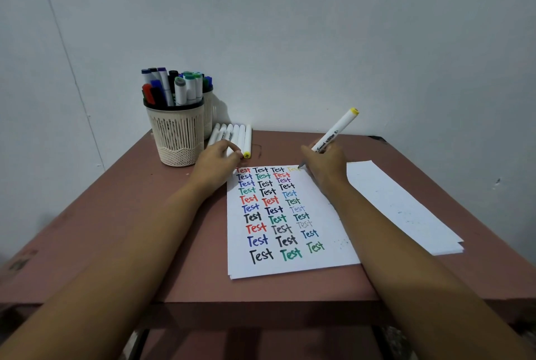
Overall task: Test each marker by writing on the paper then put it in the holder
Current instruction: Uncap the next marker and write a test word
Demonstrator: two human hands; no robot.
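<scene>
The right hand (324, 165) grips the yellow marker (336, 132) low on its barrel, tip on the paper (290, 268). It seems light, stiff and smooth (hold it near the tip). The left hand (214, 163) lies curled on the tabletop (116, 229); whether it holds anything, I cannot tell.

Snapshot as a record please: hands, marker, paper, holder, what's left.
right hand: grips yellow-capped marker, tip at top row of paper
paper: rows of "Test" in many colours; faint yellow one at top right
left hand: at near ends of loose markers beside the holder; grip unclear
holder: packed with markers
spare sheets: right of paper
</scene>
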